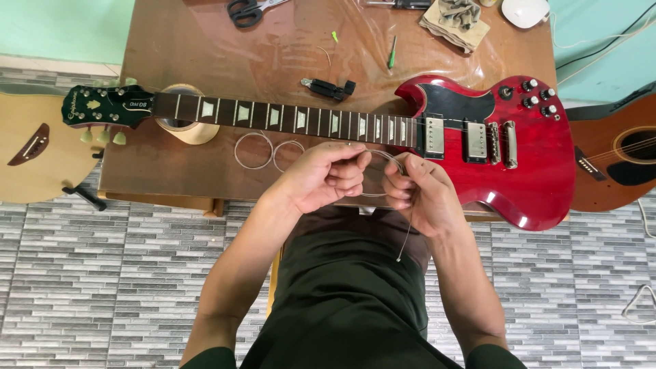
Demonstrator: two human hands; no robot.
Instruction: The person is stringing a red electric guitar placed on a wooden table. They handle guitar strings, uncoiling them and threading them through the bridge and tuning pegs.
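A red electric guitar (519, 157) lies flat across a brown table (205, 48), its neck (287, 117) running left to a black headstock (102, 106) that rests on a roll of tape (191, 130). My left hand (321, 176) and my right hand (420, 191) meet at the table's near edge, both pinching a coiled guitar string (386, 158). The string's loose end (403, 242) hangs down below my right hand. Two more coiled strings (263, 152) lie on the table just left of my left hand.
Black scissors (246, 10), a black string winder (329, 88), a green screwdriver (392, 52), a folded cloth (456, 20) and a white object (525, 11) lie on the table's far side. Acoustic guitars lean at the left (34, 150) and right (615, 157). Grey tiled floor lies below.
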